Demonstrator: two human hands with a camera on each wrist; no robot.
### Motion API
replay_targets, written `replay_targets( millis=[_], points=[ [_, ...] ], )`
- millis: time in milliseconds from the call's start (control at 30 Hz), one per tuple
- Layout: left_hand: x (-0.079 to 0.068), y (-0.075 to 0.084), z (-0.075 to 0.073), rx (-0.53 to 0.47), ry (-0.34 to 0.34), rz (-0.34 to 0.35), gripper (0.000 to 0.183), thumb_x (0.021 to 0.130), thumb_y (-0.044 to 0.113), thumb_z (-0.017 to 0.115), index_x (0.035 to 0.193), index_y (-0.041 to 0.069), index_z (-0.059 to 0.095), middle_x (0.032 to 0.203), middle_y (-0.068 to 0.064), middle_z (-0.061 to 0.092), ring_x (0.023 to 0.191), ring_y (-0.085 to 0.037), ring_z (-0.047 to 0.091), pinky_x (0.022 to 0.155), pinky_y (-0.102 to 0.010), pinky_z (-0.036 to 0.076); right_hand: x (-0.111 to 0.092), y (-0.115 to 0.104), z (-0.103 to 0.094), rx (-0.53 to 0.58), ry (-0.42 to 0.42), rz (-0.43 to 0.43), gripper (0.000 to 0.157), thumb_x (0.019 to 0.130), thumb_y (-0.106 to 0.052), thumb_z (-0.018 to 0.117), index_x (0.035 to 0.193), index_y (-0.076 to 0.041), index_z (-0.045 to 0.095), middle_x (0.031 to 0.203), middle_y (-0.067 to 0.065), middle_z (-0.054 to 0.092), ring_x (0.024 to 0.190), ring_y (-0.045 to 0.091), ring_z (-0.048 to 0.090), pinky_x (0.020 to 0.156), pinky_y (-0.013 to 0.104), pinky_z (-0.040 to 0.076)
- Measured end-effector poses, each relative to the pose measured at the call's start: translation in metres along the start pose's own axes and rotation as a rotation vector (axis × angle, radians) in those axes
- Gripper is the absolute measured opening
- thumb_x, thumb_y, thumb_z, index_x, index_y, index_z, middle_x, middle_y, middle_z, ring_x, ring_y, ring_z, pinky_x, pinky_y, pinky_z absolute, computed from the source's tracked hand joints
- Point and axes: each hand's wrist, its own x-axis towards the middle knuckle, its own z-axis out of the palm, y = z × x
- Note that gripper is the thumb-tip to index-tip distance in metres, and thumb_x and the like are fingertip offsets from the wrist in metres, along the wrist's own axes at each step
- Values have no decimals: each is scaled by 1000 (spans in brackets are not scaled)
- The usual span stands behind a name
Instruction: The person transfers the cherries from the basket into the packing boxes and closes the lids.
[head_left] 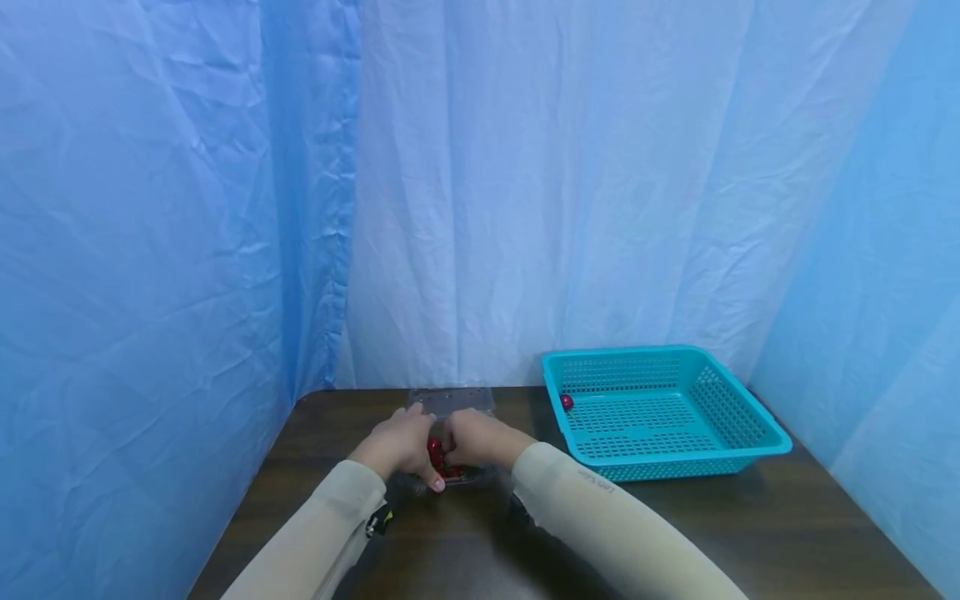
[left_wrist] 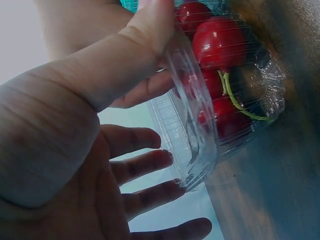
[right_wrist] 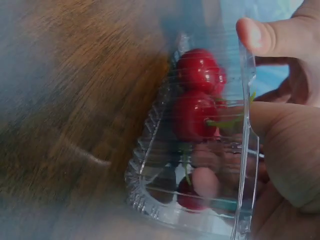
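A clear plastic clamshell box (right_wrist: 175, 215) holds several red cherries (left_wrist: 220, 42), some with green stems. Its lid (head_left: 450, 400) lies folded back. My left hand (head_left: 405, 446) spans the box's left side, the thumb touching the near rim and the other fingers spread along the side. Inside the box is part of my right hand (head_left: 480, 439), reaching in from the right. One fingertip (right_wrist: 205, 182) of it touches a dark red cherry (right_wrist: 187, 196) at the bottom. Whether the thumb closes on that cherry is hidden.
To the right stands a turquoise perforated basket (head_left: 667, 468), with one cherry (head_left: 567, 402) at its left wall. Both rest on a dark wooden table (head_left: 450, 558). Blue-white curtains (head_left: 480, 208) hang behind and at both sides.
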Motion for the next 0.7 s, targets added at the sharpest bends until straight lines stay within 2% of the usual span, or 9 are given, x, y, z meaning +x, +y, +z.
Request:
replay_targets(
  millis=[167, 267, 400, 700],
  points=[
    [-2, 0, -1, -2, 0, -3, 119, 67, 44, 113, 165, 7, 57, 174, -22, 48, 158, -46, 48, 121, -70, 53, 2, 1, -1, 3, -7, -1, 8, 100, -18, 90, 94, -19, 85, 82, -8, 77, 72, 8, 73, 78, 28, 70],
    [-2, 0, -1, 5, -3, -8, 120, 67, 45, 112, 166, 7, 56, 175, -23, 47, 159, -47, 47, 122, -70, 53, 1, 2, -9, -12, 2, -36, 9, 101, -18, 88, 93, -18, 85, 83, -7, 77, 71, 7, 71, 75, 26, 67],
    [-1, 0, -1, 10, -7, -13, 120, 67, 46, 112, 165, 7, 57, 175, -23, 47, 160, -47, 47, 122, -70, 52, -5, 6, -28, 3, 37, -64, 11, 104, -19, 84, 93, -18, 85, 85, -6, 78, 71, 7, 70, 70, 24, 63],
    [-3, 1, -4, -6, -21, -18, 115, 71, 44, 111, 165, 7, 57, 176, -24, 46, 164, -49, 44, 125, -72, 49, -23, 36, -84, 154, 108, -27, 13, 110, -19, 74, 103, -13, 83, 96, 5, 81, 78, 14, 68, 71, 31, 60]
  ],
)
